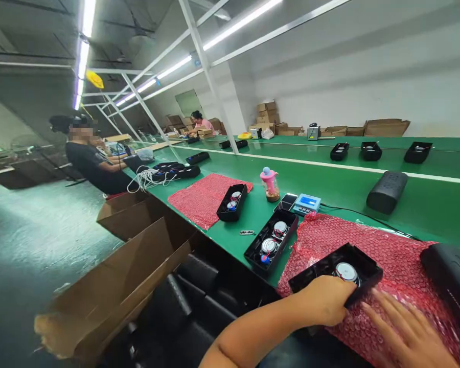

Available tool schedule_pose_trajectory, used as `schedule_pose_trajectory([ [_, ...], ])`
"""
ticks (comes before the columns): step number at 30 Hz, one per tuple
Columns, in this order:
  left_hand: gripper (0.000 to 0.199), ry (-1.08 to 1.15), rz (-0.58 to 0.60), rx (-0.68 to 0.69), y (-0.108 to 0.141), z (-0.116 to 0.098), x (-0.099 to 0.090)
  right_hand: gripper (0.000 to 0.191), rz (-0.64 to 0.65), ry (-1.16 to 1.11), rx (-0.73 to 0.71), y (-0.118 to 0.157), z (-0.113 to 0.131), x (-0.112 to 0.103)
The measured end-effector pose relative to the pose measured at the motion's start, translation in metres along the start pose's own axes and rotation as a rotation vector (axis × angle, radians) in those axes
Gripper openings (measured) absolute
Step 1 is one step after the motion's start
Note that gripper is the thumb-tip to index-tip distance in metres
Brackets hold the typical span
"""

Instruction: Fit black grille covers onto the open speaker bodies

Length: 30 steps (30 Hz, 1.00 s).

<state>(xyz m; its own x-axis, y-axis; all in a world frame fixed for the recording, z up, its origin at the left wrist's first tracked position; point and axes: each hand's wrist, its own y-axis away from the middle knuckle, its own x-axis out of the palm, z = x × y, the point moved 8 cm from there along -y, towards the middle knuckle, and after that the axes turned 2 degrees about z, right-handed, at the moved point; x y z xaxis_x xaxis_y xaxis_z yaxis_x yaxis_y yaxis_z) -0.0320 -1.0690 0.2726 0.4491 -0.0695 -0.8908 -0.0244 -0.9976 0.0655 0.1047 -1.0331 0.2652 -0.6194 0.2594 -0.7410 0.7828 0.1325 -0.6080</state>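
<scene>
An open black speaker housing (pixel 360 250) with a round silver driver (pixel 346 272) in it lies on red bubble wrap (pixel 329 230). My left hand (pixel 327 301) is closed at its near wall, knuckles up, with the fingertips hidden inside. Just right of the housing my right hand (pixel 406 327) is stretched out, fingers straight and apart, holding nothing. To the left sits a second open speaker housing (pixel 272 240) with two drivers, red wires and a blue part. Farther off, a third housing (pixel 233 204) rests partly on another bubble-wrap sheet (pixel 203 197).
A closed black speaker (pixel 450 286) stands at the right edge. Near the middle are a pink-topped bottle (pixel 269 185), a phone (pixel 286 202) and a light-blue meter (pixel 307 203). Cardboard boxes (pixel 118 286) holding black parts line the bench's left edge. A co-worker (pixel 90 158) sits farther along.
</scene>
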Motion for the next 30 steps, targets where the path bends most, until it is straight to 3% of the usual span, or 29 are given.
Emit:
schedule_pose_trajectory([
  [2,0.03,-0.029,-0.062,-0.071,0.003,0.008,-0.007,0.036,0.027,0.05,-0.099,-0.02,0.03,0.015],
  [4,0.022,-0.042,-0.204,-0.274,0.013,0.032,-0.026,0.029,0.013,0.001,-0.111,-0.033,0.042,0.023],
  [7,0.031,-0.098,-0.409,-0.573,0.037,0.075,-0.057,0.026,0.08,-0.125,-0.079,-0.04,0.038,0.033],
  [10,0.033,-0.126,-0.472,-0.75,0.051,0.112,-0.072,0.018,0.25,-0.224,-0.083,-0.041,0.032,0.045],
  [16,0.029,-0.018,-0.287,-0.751,0.039,0.162,-0.073,0.015,0.351,-0.288,-0.111,-0.057,0.024,0.052],
  [19,0.027,0.051,-0.231,-0.741,0.036,0.181,-0.084,0.012,0.342,-0.309,-0.147,-0.07,0.022,0.055],
  [22,0.026,0.092,-0.212,-0.819,0.041,0.199,-0.096,0.023,0.275,-0.319,-0.186,-0.08,0.022,0.061],
  [25,0.026,0.075,-0.268,-0.93,0.051,0.205,-0.105,0.043,0.154,-0.304,-0.188,-0.086,0.024,0.066],
  [30,0.038,-0.021,-0.534,-1.082,0.066,0.191,-0.104,0.058,-0.006,-0.256,-0.174,-0.097,0.025,0.068],
])
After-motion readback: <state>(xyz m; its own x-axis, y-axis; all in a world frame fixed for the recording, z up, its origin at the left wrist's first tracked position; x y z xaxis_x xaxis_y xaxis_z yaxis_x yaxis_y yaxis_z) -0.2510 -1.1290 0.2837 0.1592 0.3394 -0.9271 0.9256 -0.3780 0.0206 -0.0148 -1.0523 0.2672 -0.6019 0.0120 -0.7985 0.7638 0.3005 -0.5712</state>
